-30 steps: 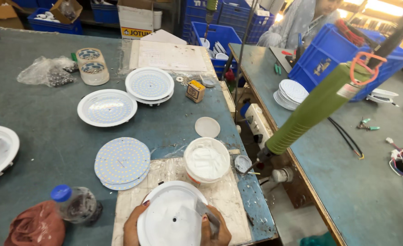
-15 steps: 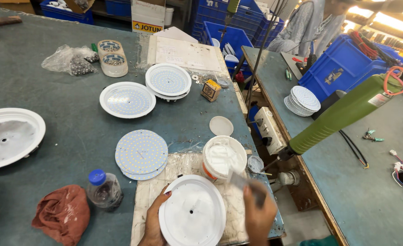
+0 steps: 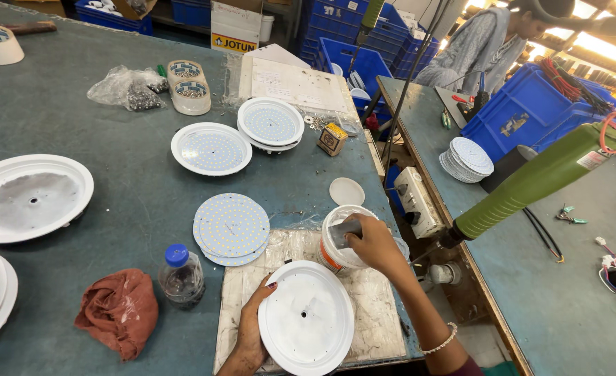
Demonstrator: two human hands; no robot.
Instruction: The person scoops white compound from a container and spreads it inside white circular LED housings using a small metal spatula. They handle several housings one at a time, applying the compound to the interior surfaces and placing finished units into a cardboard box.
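Observation:
My left hand (image 3: 254, 327) grips the left rim of a round white lamp housing (image 3: 306, 317), which lies on a worn white board (image 3: 374, 317) at the table's near edge. My right hand (image 3: 373, 241) reaches over an open white tub (image 3: 336, 256) of white paste and holds a small flat grey spreader (image 3: 345, 232) at the tub's mouth. The tub's white lid (image 3: 347, 191) lies just beyond it. A stack of round LED boards (image 3: 231, 228) sits left of the tub.
A small bottle with a blue cap (image 3: 180, 274) and a red rag (image 3: 119, 310) lie to the left. More white housings (image 3: 29, 195) and LED discs (image 3: 210, 148) spread across the green table (image 3: 78, 132). A green hanging power screwdriver (image 3: 531, 181) hangs at right; a person (image 3: 485, 42) works beyond.
My right hand left the housing's right side and rose to the paste tub with the spreader. The left hand stayed on the housing's rim. The camera view shifted left.

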